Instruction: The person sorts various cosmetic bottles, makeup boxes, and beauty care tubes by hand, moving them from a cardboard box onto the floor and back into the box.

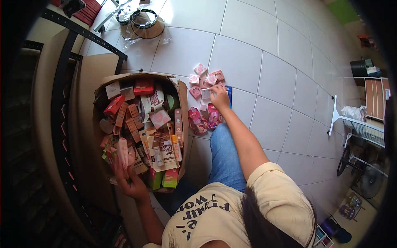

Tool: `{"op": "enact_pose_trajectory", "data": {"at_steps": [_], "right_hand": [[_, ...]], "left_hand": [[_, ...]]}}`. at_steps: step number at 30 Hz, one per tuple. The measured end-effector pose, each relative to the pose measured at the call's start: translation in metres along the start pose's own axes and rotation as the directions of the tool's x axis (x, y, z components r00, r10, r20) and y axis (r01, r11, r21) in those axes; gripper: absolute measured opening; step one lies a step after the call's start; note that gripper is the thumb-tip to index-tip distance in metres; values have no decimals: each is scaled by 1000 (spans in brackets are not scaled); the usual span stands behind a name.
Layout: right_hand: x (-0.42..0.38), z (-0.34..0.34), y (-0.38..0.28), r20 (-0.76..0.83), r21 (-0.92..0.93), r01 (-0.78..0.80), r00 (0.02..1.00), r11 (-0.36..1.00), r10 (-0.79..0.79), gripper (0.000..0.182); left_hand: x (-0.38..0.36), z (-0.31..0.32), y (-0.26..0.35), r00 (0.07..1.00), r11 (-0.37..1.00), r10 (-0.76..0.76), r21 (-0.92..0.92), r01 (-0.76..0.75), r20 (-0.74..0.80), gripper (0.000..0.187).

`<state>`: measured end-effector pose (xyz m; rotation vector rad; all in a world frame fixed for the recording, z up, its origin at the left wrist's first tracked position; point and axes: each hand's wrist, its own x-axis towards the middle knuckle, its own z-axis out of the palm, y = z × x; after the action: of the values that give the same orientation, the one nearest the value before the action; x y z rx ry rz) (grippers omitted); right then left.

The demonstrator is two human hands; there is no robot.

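Observation:
A cardboard box [184,124] full of cosmetic packages stands on the tiled floor. At its near left corner, my left hand [131,184] has its fingers round a pale pink package [123,149]. My right hand [220,98] reaches to a group of small pink boxes [200,69] on the floor, its fingers closed on a small white-and-pink box [206,94]. Two bright pink packs [198,120] lie just below that group, beside my knee. In the carton, a pink-and-white box [160,119] rests on top, near a Glitz Lips pack [167,155] and orange-brown boxes [133,111].
Black metal shelving [66,53] runs along the left. Clear plastic-wrapped round items [144,25] lie at the top. A blue flat item [229,97] is beside my right hand. A white rack [364,124] and a fan [369,182] stand at the far right.

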<state>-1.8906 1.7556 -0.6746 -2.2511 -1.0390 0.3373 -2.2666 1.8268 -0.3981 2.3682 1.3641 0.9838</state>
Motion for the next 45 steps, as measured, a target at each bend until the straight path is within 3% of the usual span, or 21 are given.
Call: {"op": "enact_pose_trajectory", "data": {"at_steps": [3, 6, 9, 12, 14, 15, 17, 19, 21, 24, 25, 27, 28, 31, 34, 36, 39, 40, 41, 43, 45], "right_hand": [[-29, 3, 1, 244, -42, 161, 959, 986, -146, 21], [-27, 7, -3, 134, -217, 193, 977, 957, -167, 36], [-15, 12, -3, 89, -378, 258, 966, 889, -243, 48], [-7, 15, -3, 189, -416, 225, 969, 881, -158, 44], [-4, 15, -6, 234, -472, 216, 965, 855, -115, 40], [-2, 13, -7, 243, -449, 196, 966, 872, -92, 36], [-2, 7, -6, 282, -394, 171, 958, 903, -59, 28], [2, 2, -4, 341, -225, -71, 929, 972, 147, 38], [-4, 10, 9, 158, -147, -209, 960, 967, 232, 31], [-7, 10, -5, -390, -38, -46, 920, 998, 27, 29], [-8, 4, -16, -277, 246, -64, 952, 967, 133, 31], [-23, -44, -77, 33, 710, -181, 974, 681, 225, 36], [-37, -71, -111, 124, 811, -192, 980, 553, 158, 38], [-86, -147, -206, 192, 975, -151, 942, 162, -275, 45], [-108, -171, -239, 222, 955, -93, 855, 283, -469, 56], [-115, -167, -225, 287, 904, -74, 834, 420, -470, 60], [-111, -143, -180, 428, 902, -413, 894, 126, -129, 52], [-108, -133, -162, 443, 882, -456, 889, 120, 117, 51], [-102, -123, -140, 432, 863, -494, 829, 104, 356, 51], [-90, -105, -82, 488, 785, -617, 667, 51, 563, 47], [-88, -88, -20, 560, 775, -623, 597, -107, 575, 42]], "left_hand": [[-12, 0, -7, 990, 996, -86, -15, 85, -112, 30], [-8, 1, 7, 990, 979, -77, -197, 53, -117, 31], [-3, -1, 19, 993, 985, 44, -162, -62, -112, 33], [-23, -5, 8, 991, 980, -63, -194, 40, -115, 35], [-30, -1, 9, 946, 936, -269, -281, 212, -182, 36], [-29, 0, 14, 903, 900, -371, -325, 292, -216, 37], [-13, -4, 31, 794, 606, -607, -661, 443, -24, 39], [5, -7, 48, 675, 330, -726, -794, 511, 132, 41], [14, -3, 61, 563, 157, -797, -826, 541, 218, 42], [7, 2, 62, 606, 113, -754, -857, 502, 256, 41], [6, 4, 68, 635, 200, -742, -833, 515, 215, 41], [-1, 7, 81, 688, 362, -712, -765, 533, 141, 40], [-11, 12, 74, 842, 672, -539, -601, 433, 4, 41], [-11, 11, 89, 993, 828, -39, -554, 93, 109, 40], [-1, 18, 109, 947, 907, 267, -378, -185, 177, 44], [2, 21, 126, 952, 913, 144, -406, -23, 269, 48], [2, 20, 123, 960, 918, 58, -393, 57, 274, 42], [4, 13, 117, 962, 934, 52, -353, 49, 269, 39], [6, 6, 110, 963, 949, 46, -314, 41, 264, 36], [3, 0, 85, 975, 977, 23, -213, 26, 223, 31], [5, -9, 63, 977, 989, 12, -144, 19, 212, 31]]}}
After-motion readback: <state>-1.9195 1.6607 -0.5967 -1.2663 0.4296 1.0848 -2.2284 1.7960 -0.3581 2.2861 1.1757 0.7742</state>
